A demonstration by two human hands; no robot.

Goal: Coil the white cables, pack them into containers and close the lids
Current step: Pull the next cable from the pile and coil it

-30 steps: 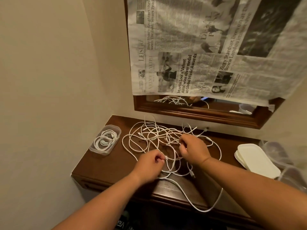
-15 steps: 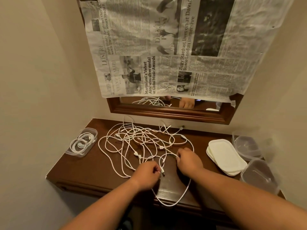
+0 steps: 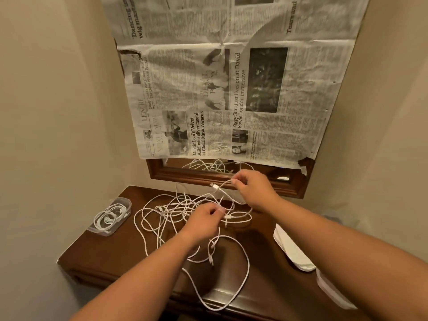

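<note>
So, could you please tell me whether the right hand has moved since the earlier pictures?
Yes. The right hand has lifted off the cable tangle on the tabletop, up to the mirror frame, pinching a white cable.

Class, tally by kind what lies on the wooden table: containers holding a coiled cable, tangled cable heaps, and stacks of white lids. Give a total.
Clear container with a coiled cable: 1
Tangled heap of white cables: 1
Stack of white lids: 1
Total: 3

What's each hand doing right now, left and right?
Left hand: closed, pinching a strand in the cable tangle.
Right hand: closed, pinching a cable near its plug, raised above the pile.
</note>
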